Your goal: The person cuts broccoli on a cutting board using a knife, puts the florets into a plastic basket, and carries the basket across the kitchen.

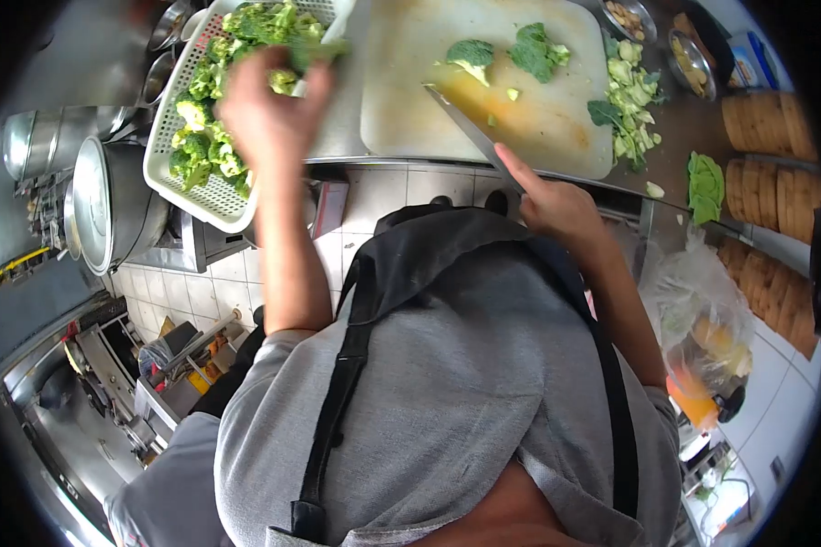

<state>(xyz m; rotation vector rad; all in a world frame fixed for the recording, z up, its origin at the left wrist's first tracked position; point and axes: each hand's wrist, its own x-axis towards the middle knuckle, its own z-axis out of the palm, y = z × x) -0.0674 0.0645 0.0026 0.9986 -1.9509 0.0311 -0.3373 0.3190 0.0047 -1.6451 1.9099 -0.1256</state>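
Observation:
Over the white perforated basket (161, 150), my left hand (269, 109) is smeared by motion. A blurred green broccoli piece (319, 52) shows at its fingertips; whether the fingers grip it I cannot tell. Broccoli florets (212, 159) fill much of the basket. My right hand (561, 211) is closed round the handle of a knife (470, 123), index finger stretched along its spine. The blade points up and left over the near edge of the white cutting board (401, 118). Farther back on the board sit a broccoli floret (471, 56) and another broccoli piece (538, 53), with small green scraps near them.
Broccoli trimmings (629, 100) are heaped along the board's right side. Beyond them are metal bowls (691, 64), stacked bamboo steamers (766, 123) and a green leaf (705, 187). A large lidded pot (96, 205) stands left. A plastic bag (702, 301) hangs low on the right.

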